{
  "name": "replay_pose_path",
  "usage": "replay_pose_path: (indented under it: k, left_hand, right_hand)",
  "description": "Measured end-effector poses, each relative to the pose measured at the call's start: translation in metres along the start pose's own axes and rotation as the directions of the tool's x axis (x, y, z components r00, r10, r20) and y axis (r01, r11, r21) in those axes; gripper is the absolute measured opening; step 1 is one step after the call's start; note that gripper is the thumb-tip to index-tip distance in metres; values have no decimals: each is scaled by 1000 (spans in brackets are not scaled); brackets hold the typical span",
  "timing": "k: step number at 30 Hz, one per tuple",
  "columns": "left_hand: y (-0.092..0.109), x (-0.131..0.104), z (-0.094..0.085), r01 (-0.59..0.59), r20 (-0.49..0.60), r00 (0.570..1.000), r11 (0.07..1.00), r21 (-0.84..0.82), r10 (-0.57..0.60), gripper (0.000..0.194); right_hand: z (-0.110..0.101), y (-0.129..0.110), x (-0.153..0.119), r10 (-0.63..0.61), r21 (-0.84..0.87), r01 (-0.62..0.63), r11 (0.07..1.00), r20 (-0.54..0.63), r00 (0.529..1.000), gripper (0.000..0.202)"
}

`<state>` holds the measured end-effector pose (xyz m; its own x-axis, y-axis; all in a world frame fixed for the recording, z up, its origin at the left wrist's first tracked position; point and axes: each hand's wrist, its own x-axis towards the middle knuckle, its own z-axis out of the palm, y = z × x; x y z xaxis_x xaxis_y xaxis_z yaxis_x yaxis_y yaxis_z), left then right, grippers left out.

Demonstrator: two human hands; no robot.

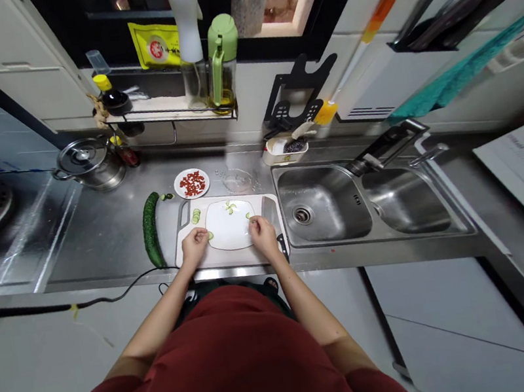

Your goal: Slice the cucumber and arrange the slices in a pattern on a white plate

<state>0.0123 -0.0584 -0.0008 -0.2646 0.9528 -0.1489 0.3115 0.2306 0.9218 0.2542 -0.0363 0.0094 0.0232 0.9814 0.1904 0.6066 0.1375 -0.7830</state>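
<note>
Cucumber slices (pixel 230 207) lie clustered on the white plate (pixel 228 229), set on a cutting board (pixel 185 209). Left hand (pixel 194 246) pinches 1 slice (pixel 210 235) at the plate's left edge; right hand (pixel 263 234) has fingertips together beside another slice (pixel 248 215), whether grasping it cannot be told.

A stainless-steel counter (pixel 100 241) was occupied, from left to right, by a lidded pot (pixel 91 167), a long green cucumber (pixel 151 230), a white plate (pixel 177 187) of red pieces (pixel 193 183), and a cutting board (pixel 186 233).
</note>
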Motion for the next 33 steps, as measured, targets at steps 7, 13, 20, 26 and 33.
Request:
replay_pose_path:
  k: [7, 13, 20, 26, 33]
  left_hand:
    - [24, -24, 18, -72, 212, 972, 987, -143, 102, 27]
    - [30, -23, 18, -101, 234, 963, 983, -154, 136, 27]
    - [43, -21, 15, -68, 239, 964, 977, -202, 117, 26]
    - [61, -18, 14, 65, 283, 958, 929, -365, 44, 32]
    - [74, -13, 11, 448, 489, 856, 718, -533, -170, 39]
  right_hand:
    - [13, -38, -13, -101, 122, 66, 990, 301, 948, 22]
    - [13, -46, -12, -135, 151, 88, 985, 342, 930, 14]
    - [11, -53, -9, -184, 190, 126, 974, 326, 927, 15]
    - [12, -57, 0, -111, 250, 47, 967, 247, 963, 18]
    - [10, -72, 19, 34, 427, -65, 902, 78, 996, 21]
